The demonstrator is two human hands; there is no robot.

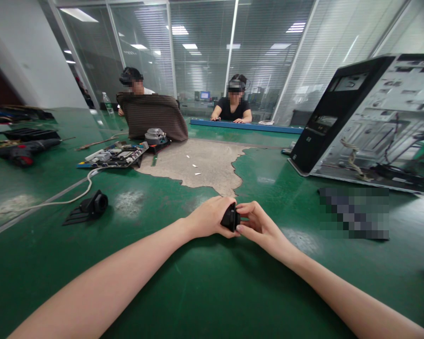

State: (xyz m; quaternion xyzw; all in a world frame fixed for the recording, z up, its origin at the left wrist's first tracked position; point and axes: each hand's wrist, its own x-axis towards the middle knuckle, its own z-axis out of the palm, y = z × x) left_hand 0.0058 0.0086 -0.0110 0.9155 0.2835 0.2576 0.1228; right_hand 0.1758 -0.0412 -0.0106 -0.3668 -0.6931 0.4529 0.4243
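Note:
A small black plastic part (pixel 229 217) is held between my two hands just above the green table, near the middle of the view. My left hand (pixel 208 217) wraps round it from the left, with the thumb below. From the right, my right hand (pixel 259 225) grips the part's edge with the thumb and fingertips. The fingers cover much of the part, so its exact kind cannot be made out. Beyond the hands lies a bare grey-brown patch (pixel 208 162) of tabletop with a few white scraps (pixel 198 173) on it.
At right stands an opened computer tower (pixel 325 117), with a blurred-out dark item (pixel 355 214) before it. A black funnel-like duct (pixel 95 202), a circuit board (pixel 118 155), a cable (pixel 88 188) and a power drill (pixel 24 149) lie leftward. Two people (pixel 233 106) sit across the table.

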